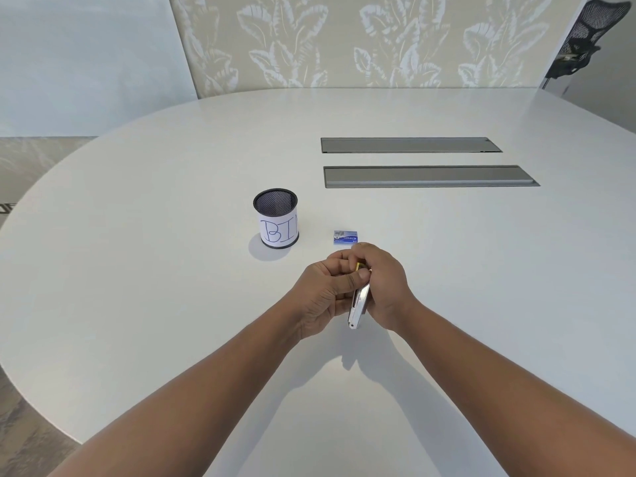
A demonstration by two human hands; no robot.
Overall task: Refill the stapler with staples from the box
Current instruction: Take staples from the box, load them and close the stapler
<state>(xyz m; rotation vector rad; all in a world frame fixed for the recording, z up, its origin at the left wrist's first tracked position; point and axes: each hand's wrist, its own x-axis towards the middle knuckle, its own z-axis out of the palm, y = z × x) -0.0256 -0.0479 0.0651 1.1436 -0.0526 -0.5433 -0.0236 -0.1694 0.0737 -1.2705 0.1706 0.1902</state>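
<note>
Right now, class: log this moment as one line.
left hand: holds stapler | right hand: on stapler | staple box: closed, on table

One stapler (358,306), one staple box (345,236), one mesh cup (276,223), two hands, two grey table hatches

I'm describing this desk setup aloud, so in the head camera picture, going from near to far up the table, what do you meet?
Stapler held in both hands → staple box → mesh cup marked BIN → nearer grey cable hatch → farther cable hatch → leaf-patterned wall.
</note>
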